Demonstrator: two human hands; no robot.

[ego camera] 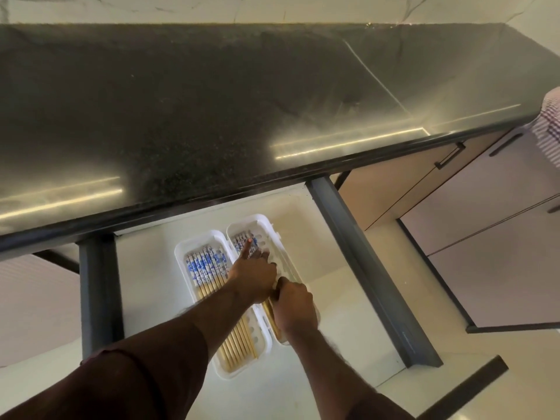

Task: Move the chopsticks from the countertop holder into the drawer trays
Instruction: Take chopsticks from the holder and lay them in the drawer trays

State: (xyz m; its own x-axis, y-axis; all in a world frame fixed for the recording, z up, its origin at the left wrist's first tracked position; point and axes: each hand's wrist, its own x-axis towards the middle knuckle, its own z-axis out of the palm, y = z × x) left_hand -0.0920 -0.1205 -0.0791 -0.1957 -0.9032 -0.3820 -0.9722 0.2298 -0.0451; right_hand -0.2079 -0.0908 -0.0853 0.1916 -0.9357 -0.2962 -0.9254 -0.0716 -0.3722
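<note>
Two white trays lie side by side in the open drawer (342, 298). The left tray (181, 253) holds several bamboo chopsticks (203, 269) with blue-and-white patterned tops, laid in a row. The right tray (266, 225) holds more of the same chopsticks (241, 239), mostly covered by my hands. My left hand (253, 275) reaches across the right tray, fingers spread and resting on the chopstick tops. My right hand (292, 307) is curled around the lower ends of the chopsticks in the right tray. No holder shows on the countertop.
A dark speckled countertop (212, 101) overhangs the back of the drawer. Grey drawer sides (363, 268) flank the trays. Closed cabinet fronts with dark handles (448, 159) stand at the right. A striped cloth (550, 125) shows at the right edge.
</note>
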